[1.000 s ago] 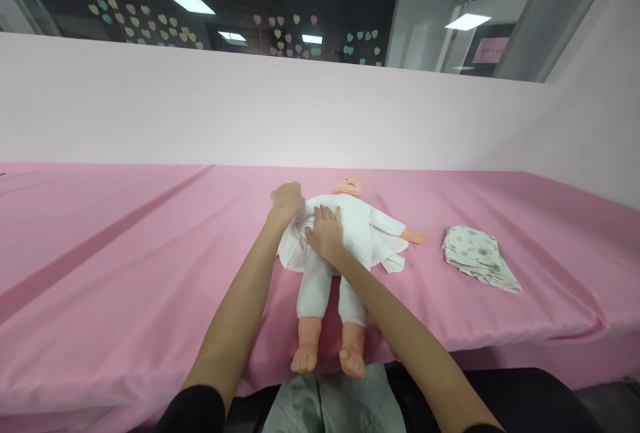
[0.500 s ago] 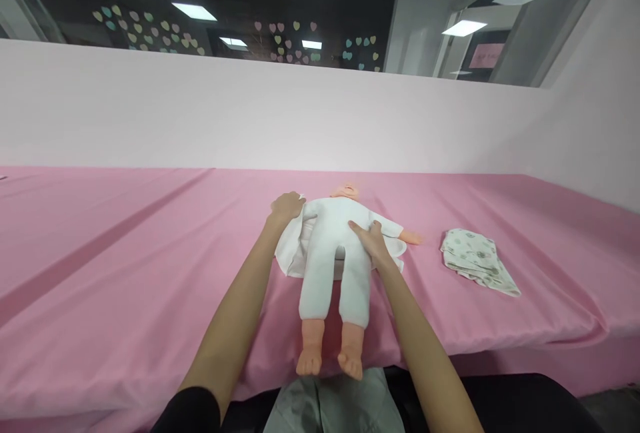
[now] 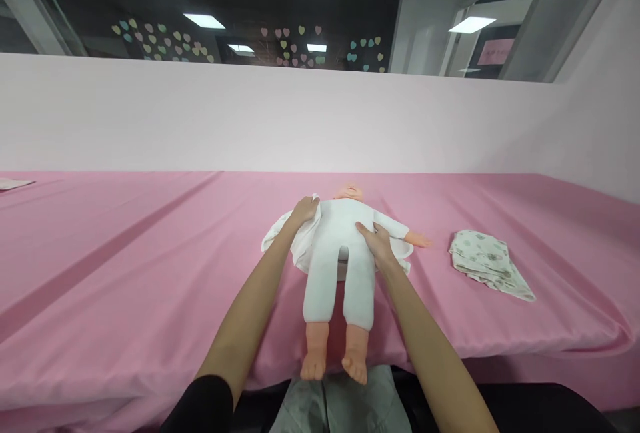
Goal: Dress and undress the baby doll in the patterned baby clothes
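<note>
A baby doll [image 3: 345, 226] with a white cloth body lies on its back, its bare feet toward me at the front edge. A white garment [image 3: 305, 246] is spread under its torso and comes up on the left side. My left hand [image 3: 305, 209] is closed on the garment's edge beside the doll's shoulder, covering the doll's arm on that side. My right hand [image 3: 377, 243] grips the doll's side at the waist, thumb on top and fingers mostly hidden beneath. The doll's other arm [image 3: 417, 240] stretches out to the right.
A pink sheet [image 3: 150, 273] with soft folds covers the table. To the right lies a folded, patterned white cloth [image 3: 487, 260]. A pale flat item [image 3: 13, 184] shows at the far left edge. Behind the table stands a white wall [image 3: 250, 120] below a dark window.
My left hand has moved right, toward the doll's shoulder, bringing the garment's edge with it. Part of the garment now shows left of my forearm. My right hand stays at the doll's waist.
</note>
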`<state>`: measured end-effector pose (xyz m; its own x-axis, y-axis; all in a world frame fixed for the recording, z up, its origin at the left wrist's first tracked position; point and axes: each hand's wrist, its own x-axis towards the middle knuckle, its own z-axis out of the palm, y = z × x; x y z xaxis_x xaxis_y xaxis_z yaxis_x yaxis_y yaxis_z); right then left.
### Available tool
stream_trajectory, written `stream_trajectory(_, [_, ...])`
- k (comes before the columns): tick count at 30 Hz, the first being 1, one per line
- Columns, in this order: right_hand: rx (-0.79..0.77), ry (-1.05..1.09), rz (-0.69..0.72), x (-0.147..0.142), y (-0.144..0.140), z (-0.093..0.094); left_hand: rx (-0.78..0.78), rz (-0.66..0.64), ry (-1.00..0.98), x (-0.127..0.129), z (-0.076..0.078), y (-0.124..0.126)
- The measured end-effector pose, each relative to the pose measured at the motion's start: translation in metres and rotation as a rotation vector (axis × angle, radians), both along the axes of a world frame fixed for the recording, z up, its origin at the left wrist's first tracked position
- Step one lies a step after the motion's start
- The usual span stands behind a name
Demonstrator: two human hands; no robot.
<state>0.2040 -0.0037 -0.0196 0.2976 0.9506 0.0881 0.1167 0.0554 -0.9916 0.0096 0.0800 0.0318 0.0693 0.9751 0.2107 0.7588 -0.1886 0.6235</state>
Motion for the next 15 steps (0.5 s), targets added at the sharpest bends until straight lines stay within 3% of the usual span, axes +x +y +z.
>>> stream_trajectory(5, [0.007,0.137,0.061,-0.006,-0.009,0.013,0.003,-0.016,-0.189,0.005,0.002,-0.003])
stream_trajectory(11, [0.069,0.139,0.12,-0.01,-0.009,0.011,-0.074,-0.087,-0.416,0.018,0.025,-0.025])
stream_trajectory(15, [0.035,0.16,0.11,-0.011,-0.008,0.01,-0.23,-0.308,-0.466,0.033,0.049,-0.051])
